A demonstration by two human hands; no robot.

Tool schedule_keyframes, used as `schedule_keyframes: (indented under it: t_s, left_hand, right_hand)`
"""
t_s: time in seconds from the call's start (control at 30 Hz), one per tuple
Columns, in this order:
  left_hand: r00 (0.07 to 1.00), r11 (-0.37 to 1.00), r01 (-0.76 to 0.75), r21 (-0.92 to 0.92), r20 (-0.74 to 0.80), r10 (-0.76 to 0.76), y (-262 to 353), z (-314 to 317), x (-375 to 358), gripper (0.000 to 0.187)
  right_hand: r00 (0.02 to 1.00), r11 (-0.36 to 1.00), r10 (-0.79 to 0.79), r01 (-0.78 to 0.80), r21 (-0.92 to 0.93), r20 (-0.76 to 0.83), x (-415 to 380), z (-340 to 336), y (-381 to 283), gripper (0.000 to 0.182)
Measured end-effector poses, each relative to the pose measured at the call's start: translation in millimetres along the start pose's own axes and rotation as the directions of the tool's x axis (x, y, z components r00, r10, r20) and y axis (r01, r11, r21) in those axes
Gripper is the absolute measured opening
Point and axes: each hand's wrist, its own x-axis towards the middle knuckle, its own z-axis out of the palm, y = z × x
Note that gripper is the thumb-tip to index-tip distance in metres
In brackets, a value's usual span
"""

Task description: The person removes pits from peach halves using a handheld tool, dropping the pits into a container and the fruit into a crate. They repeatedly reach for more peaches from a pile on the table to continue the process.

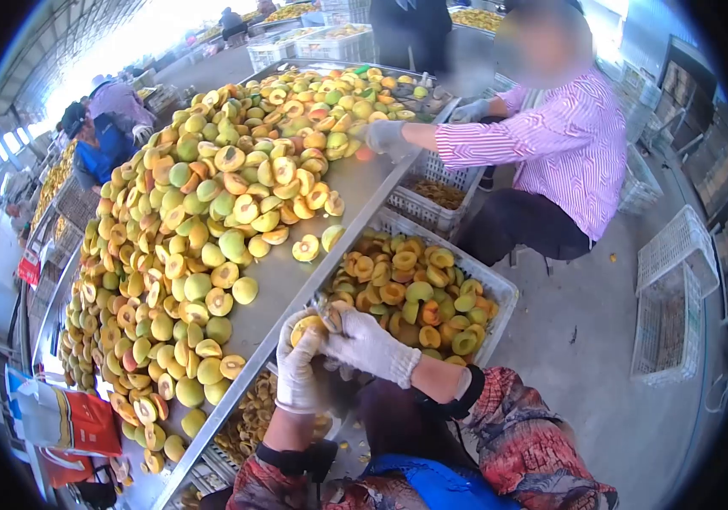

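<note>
Both hands wear white knit gloves and meet just over the metal table's near edge. My left hand (pixel 297 374) is closed around a yellow apricot (pixel 306 329), cupping it in the fingers. My right hand (pixel 371 342) presses against the same fruit from the right, its fingers pinched together; whatever lies between them is hidden. A large heap of whole and halved apricots (pixel 202 221) covers much of the table, several halves with the stone showing. Beside my right hand stands a white crate (pixel 504 297) filled with pitted halves.
Under the table edge, a container of brown stones (pixel 255 416) sits by my knees. Across from me a person in a striped shirt (pixel 542 153) reaches onto the metal table (pixel 283 293). White crates (pixel 665 323) stand at right; red bags (pixel 92 421) hang at left.
</note>
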Motion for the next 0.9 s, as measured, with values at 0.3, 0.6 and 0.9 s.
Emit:
schedule_keyframes:
  t_s: [0.3,0.6,0.9]
  left_hand:
    - [0.999,0.985,-0.036,0.169,-0.006,0.038,8,-16,-21,0.025]
    - [0.957,0.986,-0.137,0.099,-0.244,0.157,17,-53,-17,0.027]
    - [0.949,0.976,-0.135,0.170,-0.262,0.177,4,-79,-22,0.028]
  right_hand:
    - [0.941,0.552,-0.323,0.271,-0.788,0.098,17,12,28,0.033]
    - [0.766,0.948,-0.308,0.296,-0.116,-0.565,22,-75,-5,0.030]
    - [0.660,0.951,-0.239,0.308,-0.034,-0.713,32,-132,-13,0.034]
